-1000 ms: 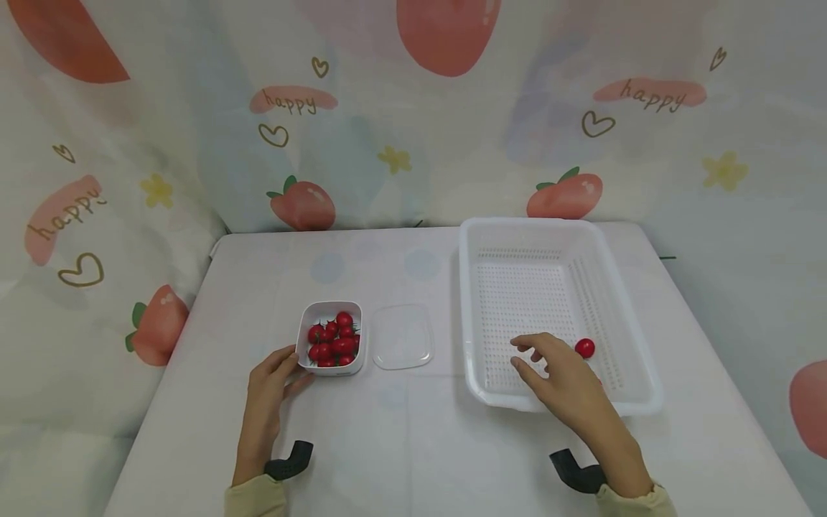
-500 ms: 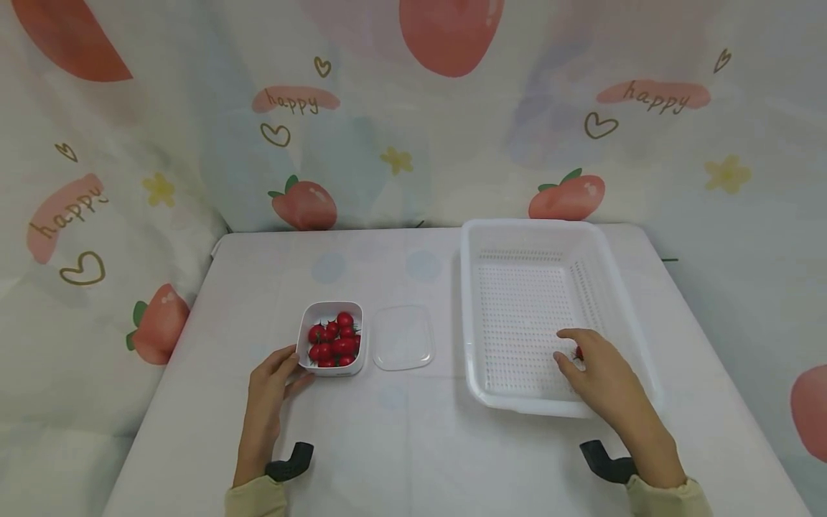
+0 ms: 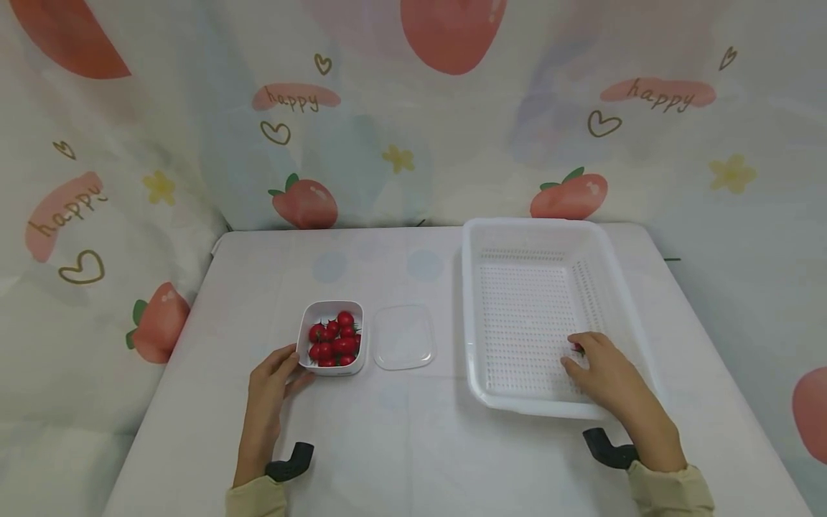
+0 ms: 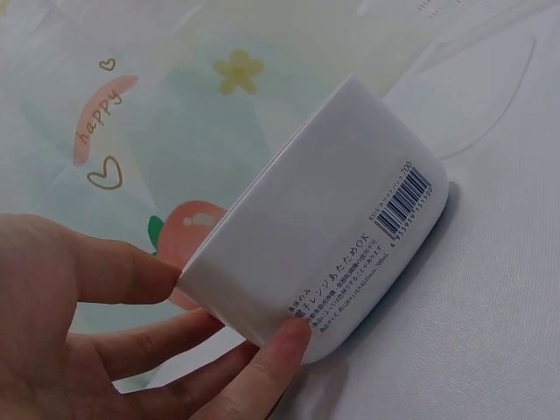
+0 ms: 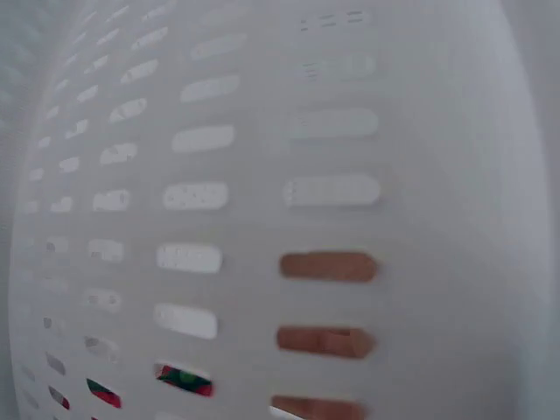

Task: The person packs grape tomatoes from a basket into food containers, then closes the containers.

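Note:
A small white container [image 3: 349, 370] full of red cherry tomatoes [image 3: 343, 346] stands left of centre. My left hand [image 3: 268, 384] grips its near left corner; in the left wrist view fingertips [image 4: 284, 341] press its printed side. On the right, my right hand [image 3: 610, 377] reaches into a white perforated basket [image 3: 474, 345]. Its thumb and fingers are curled round a cherry tomato [image 3: 577, 348], largely covered by them. Through the basket's slots, the right wrist view shows parts of the fingers [image 5: 328, 267] and a red tomato with a green stem [image 5: 184, 379].
A clear plastic lid [image 3: 403, 337] lies flat between container and basket. The basket's raised rim surrounds the right hand's work. A white cloth covers the table [image 3: 388, 445], with a printed curtain [image 3: 413, 179] behind and at the sides.
My right hand has moved right and lower inside the basket, closing its fingers round the cherry tomato that lay uncovered a second ago. The left hand and container have stayed put.

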A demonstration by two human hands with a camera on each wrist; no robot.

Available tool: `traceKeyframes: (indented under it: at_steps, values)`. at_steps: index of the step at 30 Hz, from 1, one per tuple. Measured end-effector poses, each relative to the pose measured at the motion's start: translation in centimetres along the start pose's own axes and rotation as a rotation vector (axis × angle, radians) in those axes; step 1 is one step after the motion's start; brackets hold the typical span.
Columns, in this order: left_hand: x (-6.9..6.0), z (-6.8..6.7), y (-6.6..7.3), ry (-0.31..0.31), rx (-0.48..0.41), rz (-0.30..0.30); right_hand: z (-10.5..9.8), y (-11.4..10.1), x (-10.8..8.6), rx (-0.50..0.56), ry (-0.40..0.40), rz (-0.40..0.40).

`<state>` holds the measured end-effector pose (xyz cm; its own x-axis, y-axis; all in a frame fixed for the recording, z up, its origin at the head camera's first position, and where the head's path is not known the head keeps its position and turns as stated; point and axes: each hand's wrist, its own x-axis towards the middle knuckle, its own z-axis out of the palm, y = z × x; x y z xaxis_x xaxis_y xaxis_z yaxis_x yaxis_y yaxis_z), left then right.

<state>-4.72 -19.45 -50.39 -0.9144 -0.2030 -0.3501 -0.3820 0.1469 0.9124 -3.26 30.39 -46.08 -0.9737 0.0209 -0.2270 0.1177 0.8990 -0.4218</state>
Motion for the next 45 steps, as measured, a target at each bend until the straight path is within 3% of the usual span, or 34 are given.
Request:
traceKeyframes:
  at_steps: [5,14,24,29,45]
  values:
    - [0.0,0.0,0.0,0.000,0.002,-0.002,-0.1,0.0,0.3,0.006,-0.001,-0.019]
    - [0.1,-0.1,-0.1,0.000,0.008,0.001,0.0,0.1,0.9,-0.017,-0.027,0.039]
    - [0.2,-0.1,-0.1,-0.002,-0.003,-0.007,-0.1,0.6,1.6,-0.027,-0.075,-0.038]
    - [0.3,-0.1,-0.2,0.000,-0.007,-0.009,-0.1,0.6,1.9,0.009,-0.126,-0.015]
    - [0.1,-0.1,0.0,-0.005,-0.008,-0.004,-0.3,0.0,1.5,0.011,-0.059,-0.013]
